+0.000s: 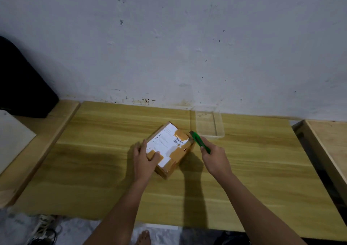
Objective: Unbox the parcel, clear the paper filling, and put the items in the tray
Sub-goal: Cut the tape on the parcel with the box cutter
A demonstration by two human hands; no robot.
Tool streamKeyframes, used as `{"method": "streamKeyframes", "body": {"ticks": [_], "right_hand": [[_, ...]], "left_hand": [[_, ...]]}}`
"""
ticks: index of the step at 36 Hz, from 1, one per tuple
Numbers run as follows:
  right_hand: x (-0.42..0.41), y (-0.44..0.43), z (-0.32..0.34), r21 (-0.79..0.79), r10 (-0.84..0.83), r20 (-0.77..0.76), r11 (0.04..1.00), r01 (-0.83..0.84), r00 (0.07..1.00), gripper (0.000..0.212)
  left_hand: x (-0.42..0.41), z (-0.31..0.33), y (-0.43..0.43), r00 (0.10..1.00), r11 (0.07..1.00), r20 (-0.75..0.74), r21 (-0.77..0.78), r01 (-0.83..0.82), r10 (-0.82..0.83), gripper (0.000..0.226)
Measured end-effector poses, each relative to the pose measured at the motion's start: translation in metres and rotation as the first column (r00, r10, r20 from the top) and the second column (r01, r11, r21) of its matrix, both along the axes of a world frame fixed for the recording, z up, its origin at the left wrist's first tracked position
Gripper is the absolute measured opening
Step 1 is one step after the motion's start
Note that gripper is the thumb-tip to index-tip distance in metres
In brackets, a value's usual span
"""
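A small cardboard parcel (pixel 169 145) sealed with brown tape and bearing a white shipping label sits closed in the middle of the wooden table (pixel 93 160). My left hand (pixel 145 159) presses on its near-left corner, fingers over the top. My right hand (pixel 214 159) grips a green utility knife (pixel 199 141), whose tip rests at the parcel's far-right edge. A clear plastic tray (pixel 208 121), holding nothing, stands just behind the parcel against the wall.
A black object (pixel 22 83) and a white box (pixel 13 137) sit on a lower wooden surface at the left. Another wooden table (pixel 330 143) adjoins on the right across a dark gap. Cables lie on the floor at the bottom left.
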State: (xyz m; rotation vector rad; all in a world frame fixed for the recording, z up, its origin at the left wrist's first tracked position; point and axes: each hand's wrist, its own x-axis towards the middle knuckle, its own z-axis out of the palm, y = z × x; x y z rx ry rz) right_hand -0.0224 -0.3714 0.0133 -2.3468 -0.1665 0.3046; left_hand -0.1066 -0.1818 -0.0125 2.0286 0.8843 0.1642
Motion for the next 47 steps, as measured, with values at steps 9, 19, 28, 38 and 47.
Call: {"method": "streamKeyframes", "body": {"ticks": [9,19,28,38,47], "right_hand": [[-0.008,-0.004,-0.004,0.038,-0.060,-0.038,0.997,0.061,0.997,0.040],[-0.020,-0.017,-0.003,0.045,-0.045,-0.041,0.998,0.047,0.998,0.040],[-0.028,-0.016,-0.008,0.039,0.010,-0.063,0.999,-0.008,0.998,0.039],[-0.019,-0.001,0.004,-0.064,0.093,-0.042,0.993,-0.095,0.995,0.039],[-0.010,0.004,0.020,-0.161,0.161,-0.100,0.971,-0.175,0.982,0.038]], "left_hand": [[-0.021,-0.002,-0.033,0.989,0.974,-0.145,0.223,0.031,0.002,0.068],[-0.040,-0.016,-0.046,0.933,0.946,-0.189,0.054,0.320,-0.305,0.102],[-0.036,-0.019,-0.051,0.960,0.966,-0.113,-0.002,0.259,-0.258,0.106],[-0.030,-0.021,-0.055,0.972,0.976,-0.092,-0.008,0.217,-0.217,0.105],[-0.029,-0.021,-0.058,0.979,0.983,-0.085,-0.004,0.184,-0.184,0.105]]}}
